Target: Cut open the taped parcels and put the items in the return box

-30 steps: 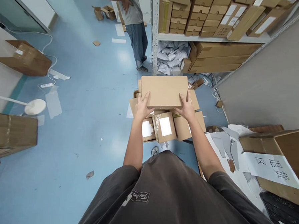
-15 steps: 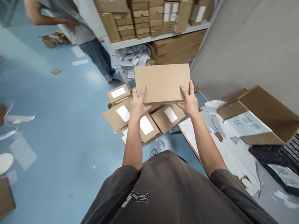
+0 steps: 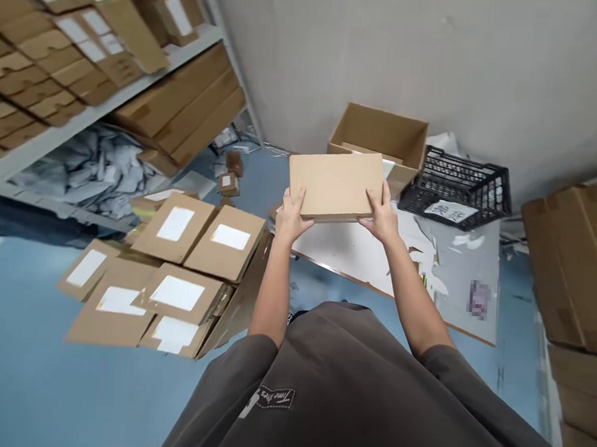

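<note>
A flat brown cardboard box is held up in front of me between both hands. My left hand grips its near left corner, and my right hand has the near right corner, thumbs toward the near side and fingers on top. Beyond the box, over the near part of a table with a white covering, stands an open carton, partly hidden by the held box. To my left is a pile of cardboard boxes with white labels.
A black plastic crate with a paper sign sits on the table among torn paper scraps. Metal shelving full of boxes and crumpled wrapping stands at left. Large cartons are stacked at right. A grey wall closes off the back.
My view has swung right, from the shelving and the labelled pile toward the table. The held box has come along, away from above the pile. The other person has left the view.
</note>
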Demonstrator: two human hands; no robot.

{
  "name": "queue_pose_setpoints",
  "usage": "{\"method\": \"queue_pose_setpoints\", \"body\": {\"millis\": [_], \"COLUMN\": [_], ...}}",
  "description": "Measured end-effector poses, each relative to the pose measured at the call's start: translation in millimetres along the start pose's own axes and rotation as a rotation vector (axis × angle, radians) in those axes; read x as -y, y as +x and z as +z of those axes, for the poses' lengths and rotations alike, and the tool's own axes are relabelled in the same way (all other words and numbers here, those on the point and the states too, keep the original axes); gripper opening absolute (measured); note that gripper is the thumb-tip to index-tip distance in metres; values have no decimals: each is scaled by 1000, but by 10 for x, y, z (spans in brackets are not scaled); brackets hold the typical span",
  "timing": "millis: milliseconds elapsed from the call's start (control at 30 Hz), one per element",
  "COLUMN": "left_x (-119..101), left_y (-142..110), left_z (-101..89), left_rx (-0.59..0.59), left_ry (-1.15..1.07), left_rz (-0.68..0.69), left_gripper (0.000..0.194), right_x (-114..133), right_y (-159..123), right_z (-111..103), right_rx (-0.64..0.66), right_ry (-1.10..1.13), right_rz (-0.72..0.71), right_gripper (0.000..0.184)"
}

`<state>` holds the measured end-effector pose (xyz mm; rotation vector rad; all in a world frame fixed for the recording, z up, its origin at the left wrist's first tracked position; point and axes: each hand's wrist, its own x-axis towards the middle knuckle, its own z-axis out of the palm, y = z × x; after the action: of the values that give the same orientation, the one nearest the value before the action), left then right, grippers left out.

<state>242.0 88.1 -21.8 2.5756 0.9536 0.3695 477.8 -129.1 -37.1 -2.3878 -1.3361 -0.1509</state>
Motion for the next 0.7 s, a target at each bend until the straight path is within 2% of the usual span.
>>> {"method": "queue_pose_setpoints", "body": {"millis": [100,167,233,300,367,467,600,700], "left_x": [-530,-797,-974,-1059,-1061,-948,-693,-499], "left_y": [128,179,222,266,318,396,426,350], "left_z": [488,780,1039,1273,1497,1830,2241,2465], "left_rx": [81,139,186,223,260,319,411,490], "left_ry": [-25,-44,-56,-62,-60,-55,-89,-124], "left_rz": [81,113,130,139,150,169,158,155], "left_gripper": [113,114,113,112,113,112,110,110], "right_x": [-611,-927,-1164,-1326,-1424,-1475,-1406,-1283], "right_y": [-409,-642,-826,-963,-1062,-1171,-1324,-1463], "right_z": [-98,-108,-65,36,191,487,869,1075], "right_rx": [-7,0,19,50,80,108,142,219], "right_ry": [-17,-14,2,27,54,93,145,160], "right_rz": [115,186,251,319,385,469,548,608], "right_gripper": [117,116,114,111,106,102,105,103]}}
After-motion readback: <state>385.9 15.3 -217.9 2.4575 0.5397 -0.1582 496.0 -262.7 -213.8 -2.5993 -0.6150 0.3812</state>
